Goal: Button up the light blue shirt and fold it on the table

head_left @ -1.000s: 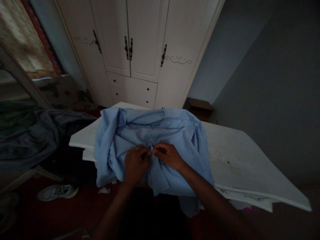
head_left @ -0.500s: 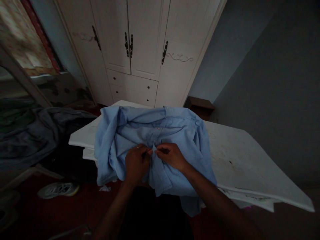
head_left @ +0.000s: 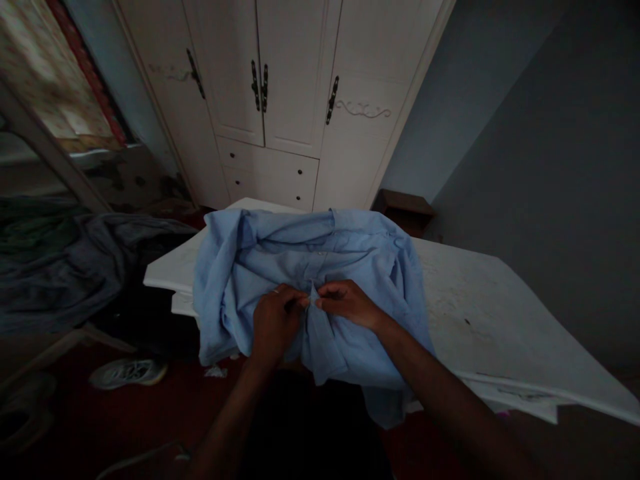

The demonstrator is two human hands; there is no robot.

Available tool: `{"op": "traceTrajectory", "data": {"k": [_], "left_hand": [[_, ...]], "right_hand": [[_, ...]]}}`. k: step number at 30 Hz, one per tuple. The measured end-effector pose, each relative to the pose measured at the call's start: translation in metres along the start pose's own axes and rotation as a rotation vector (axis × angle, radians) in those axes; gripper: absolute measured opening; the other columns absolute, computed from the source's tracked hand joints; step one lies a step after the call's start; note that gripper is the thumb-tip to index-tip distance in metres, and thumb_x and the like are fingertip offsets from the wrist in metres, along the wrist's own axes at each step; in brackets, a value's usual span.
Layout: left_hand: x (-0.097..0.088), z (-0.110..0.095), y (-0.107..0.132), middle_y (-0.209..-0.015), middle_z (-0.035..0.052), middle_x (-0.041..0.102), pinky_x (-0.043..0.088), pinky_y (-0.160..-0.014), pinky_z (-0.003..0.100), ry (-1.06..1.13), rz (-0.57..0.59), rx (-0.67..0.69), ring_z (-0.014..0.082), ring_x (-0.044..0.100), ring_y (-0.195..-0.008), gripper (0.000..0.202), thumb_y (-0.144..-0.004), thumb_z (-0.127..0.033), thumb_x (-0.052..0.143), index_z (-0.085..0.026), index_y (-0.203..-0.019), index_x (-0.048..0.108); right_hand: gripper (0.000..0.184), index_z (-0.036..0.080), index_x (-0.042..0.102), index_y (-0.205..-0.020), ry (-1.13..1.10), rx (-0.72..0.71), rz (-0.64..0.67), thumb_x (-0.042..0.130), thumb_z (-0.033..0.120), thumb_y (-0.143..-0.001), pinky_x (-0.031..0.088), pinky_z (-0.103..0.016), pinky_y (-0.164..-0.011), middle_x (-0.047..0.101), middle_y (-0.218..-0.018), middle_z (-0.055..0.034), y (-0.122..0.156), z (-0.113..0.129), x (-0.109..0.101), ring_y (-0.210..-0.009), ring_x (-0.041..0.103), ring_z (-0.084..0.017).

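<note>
A light blue button-up shirt (head_left: 370, 267) lies spread over the white table, its lower part hanging past the near edge. My left hand (head_left: 277, 320) pinches the front placket at the middle of the shirt, and a ring shows on one finger. Just to its right, my right hand (head_left: 347, 303) pinches the other side of the same strip, where the cloth rises into a small peak between the fingertips. One small button shows farther up the front. Whether a button sits between my fingers is too dark and small to make out.
The white table (head_left: 480, 300) stretches to the right, with a small dark mark on it. Behind stands a white wardrobe (head_left: 295, 80). Dark and green clothes (head_left: 85, 267) are heaped at left. A shoe (head_left: 127, 373) lies on the red floor. A brown box (head_left: 407, 203) stands beyond the table.
The view has shifted slightly, so everything sits a little farther right. Both hands keep their pinch on the shirt front, with only small finger movement.
</note>
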State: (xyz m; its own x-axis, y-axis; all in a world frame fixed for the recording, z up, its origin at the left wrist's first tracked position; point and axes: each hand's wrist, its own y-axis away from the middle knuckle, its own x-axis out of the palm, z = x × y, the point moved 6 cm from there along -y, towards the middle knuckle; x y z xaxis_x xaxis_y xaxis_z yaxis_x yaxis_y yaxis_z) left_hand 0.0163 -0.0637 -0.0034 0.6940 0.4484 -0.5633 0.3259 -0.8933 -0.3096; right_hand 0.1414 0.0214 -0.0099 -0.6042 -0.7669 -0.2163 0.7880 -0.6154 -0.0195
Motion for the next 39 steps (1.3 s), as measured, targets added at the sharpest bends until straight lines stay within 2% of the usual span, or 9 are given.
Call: {"op": "traceTrajectory", "data": {"k": [9,20,28,33,39], "left_hand": [[0.002,0.000,-0.003,-0.082,0.0019,0.069,0.042,-0.074,0.031,-0.078,0.040,-0.020,0.0191,0.063,-0.081,0.018,-0.083,-0.020,0.054,-0.021,-0.079,0.071],[0.002,0.002,-0.003,-0.077,0.0020,0.065,0.042,-0.072,0.030,-0.084,0.038,-0.011,0.0177,0.060,-0.076,0.019,-0.081,-0.021,0.051,-0.020,-0.073,0.068],[0.000,0.001,-0.005,-0.074,0.0016,0.064,0.042,-0.073,0.030,-0.101,0.020,-0.039,0.0173,0.059,-0.075,0.017,-0.078,-0.022,0.051,-0.020,-0.070,0.066],[-0.005,-0.004,0.001,-0.071,0.0014,0.063,0.045,-0.068,0.028,0.052,-0.001,-0.049,0.0160,0.057,-0.068,0.021,-0.080,-0.030,0.050,-0.019,-0.071,0.066],[-0.020,0.002,0.008,-0.071,0.0015,0.063,0.047,-0.067,0.028,0.094,-0.036,-0.049,0.0163,0.058,-0.069,0.023,-0.082,-0.036,0.052,-0.019,-0.075,0.066]], "right_hand": [[0.022,0.015,0.070,-0.072,0.102,0.006,-0.141,0.073,0.037,-0.071,0.041,-0.024,-0.059,0.062,-0.064,0.0008,0.001,-0.003,0.002,-0.060,0.055,-0.011],[0.012,0.016,0.074,-0.074,0.239,-0.060,-0.212,0.068,0.026,-0.076,0.043,-0.022,-0.058,0.069,-0.067,-0.0013,0.002,0.000,0.004,-0.061,0.062,-0.012],[0.010,0.017,0.073,-0.074,0.298,-0.120,-0.219,0.067,0.023,-0.077,0.040,-0.020,-0.057,0.067,-0.064,0.0007,0.000,0.002,0.004,-0.060,0.060,-0.011],[0.012,0.016,0.067,-0.065,0.379,-0.128,-0.302,0.060,0.011,-0.074,0.036,-0.020,-0.056,0.061,-0.058,0.0023,-0.005,0.004,-0.002,-0.057,0.055,-0.010],[0.005,0.017,0.061,-0.067,0.236,-0.092,-0.283,0.060,0.018,-0.072,0.038,-0.021,-0.056,0.059,-0.062,0.0029,-0.003,-0.002,-0.006,-0.058,0.052,-0.010]]}}
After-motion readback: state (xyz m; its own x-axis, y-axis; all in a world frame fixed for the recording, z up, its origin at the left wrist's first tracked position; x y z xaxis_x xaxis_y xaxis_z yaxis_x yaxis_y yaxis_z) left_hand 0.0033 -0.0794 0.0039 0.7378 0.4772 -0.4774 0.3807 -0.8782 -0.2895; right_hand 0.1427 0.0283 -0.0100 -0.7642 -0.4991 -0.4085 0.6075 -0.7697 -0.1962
